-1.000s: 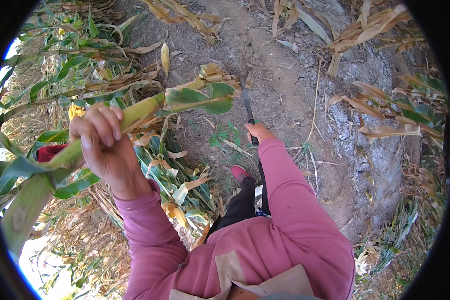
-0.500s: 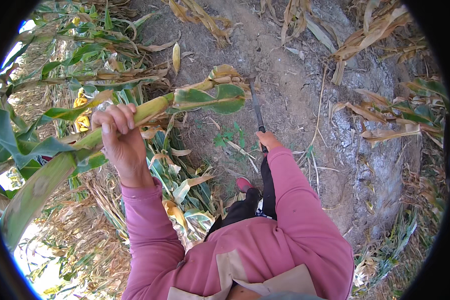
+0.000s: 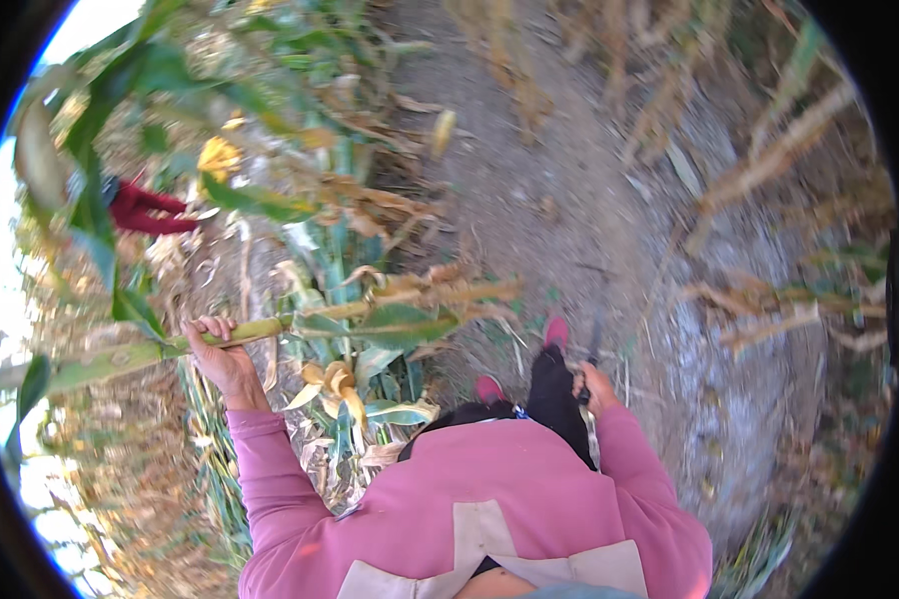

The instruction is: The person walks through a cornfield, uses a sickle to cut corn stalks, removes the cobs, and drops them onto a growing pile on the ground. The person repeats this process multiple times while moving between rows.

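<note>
My left hand (image 3: 225,367) is wrapped round a green corn stalk (image 3: 115,361). The stalk lies nearly level across the left side, its dry brown, leafy end pointing right. My right hand (image 3: 596,387), lower and to the right, is closed on the dark handle of a sickle (image 3: 595,344). Its thin shaft points away from me over bare soil, blurred by motion, with a dark crosswise blade at the far end. The stalk and the sickle are apart. Long green leaves (image 3: 95,190) hang at the stalk's far left.
Cut corn stalks with leaves (image 3: 355,290) lie in a heap left of my feet. A lone corn cob (image 3: 443,134) rests on the soil ahead. Yellow cobs (image 3: 220,158) lie in a pile at upper left, near another person's dark red trousers (image 3: 150,210). Dry stalks (image 3: 769,150) line the right.
My left hand has moved down toward me with the stalk, which has swung more level. My right hand and the sickle have come back toward my body. The other person's trousers now show at left.
</note>
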Available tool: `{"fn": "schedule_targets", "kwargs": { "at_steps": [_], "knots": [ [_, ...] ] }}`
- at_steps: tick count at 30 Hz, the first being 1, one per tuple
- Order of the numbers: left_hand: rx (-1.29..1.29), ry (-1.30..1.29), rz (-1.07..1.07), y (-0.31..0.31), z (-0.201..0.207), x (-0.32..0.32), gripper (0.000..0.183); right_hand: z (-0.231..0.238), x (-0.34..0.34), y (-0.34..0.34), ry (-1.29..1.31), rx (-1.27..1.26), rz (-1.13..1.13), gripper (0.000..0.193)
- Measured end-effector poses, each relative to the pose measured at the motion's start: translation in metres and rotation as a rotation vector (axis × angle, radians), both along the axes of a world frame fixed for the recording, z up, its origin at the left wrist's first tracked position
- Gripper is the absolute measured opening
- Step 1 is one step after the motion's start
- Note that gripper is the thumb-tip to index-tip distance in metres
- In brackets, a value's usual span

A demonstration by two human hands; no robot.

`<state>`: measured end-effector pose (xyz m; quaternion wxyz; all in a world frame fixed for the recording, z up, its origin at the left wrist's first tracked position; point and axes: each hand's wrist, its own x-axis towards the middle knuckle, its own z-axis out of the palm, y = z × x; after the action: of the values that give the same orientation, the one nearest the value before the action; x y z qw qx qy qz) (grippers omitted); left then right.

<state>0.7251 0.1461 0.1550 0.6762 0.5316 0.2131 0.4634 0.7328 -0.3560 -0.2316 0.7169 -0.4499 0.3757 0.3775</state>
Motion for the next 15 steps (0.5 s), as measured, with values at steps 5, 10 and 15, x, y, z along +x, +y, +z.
{"fn": "schedule_targets", "kwargs": {
  "at_steps": [5,10,15],
  "knots": [
    [0.107,-0.019,0.253,0.065,0.069,-0.119,0.032,0.011,0.004,0.01,0.052,-0.238,-0.034,0.025],
    [0.038,0.1,0.482,0.141,0.087,-0.238,0.032,0.033,0.02,0.03,-0.055,-0.209,0.098,0.024],
    [-0.11,0.423,0.749,0.206,0.077,-0.376,0.024,0.053,0.032,0.066,-0.059,-0.178,0.171,0.024]
  ]
}}
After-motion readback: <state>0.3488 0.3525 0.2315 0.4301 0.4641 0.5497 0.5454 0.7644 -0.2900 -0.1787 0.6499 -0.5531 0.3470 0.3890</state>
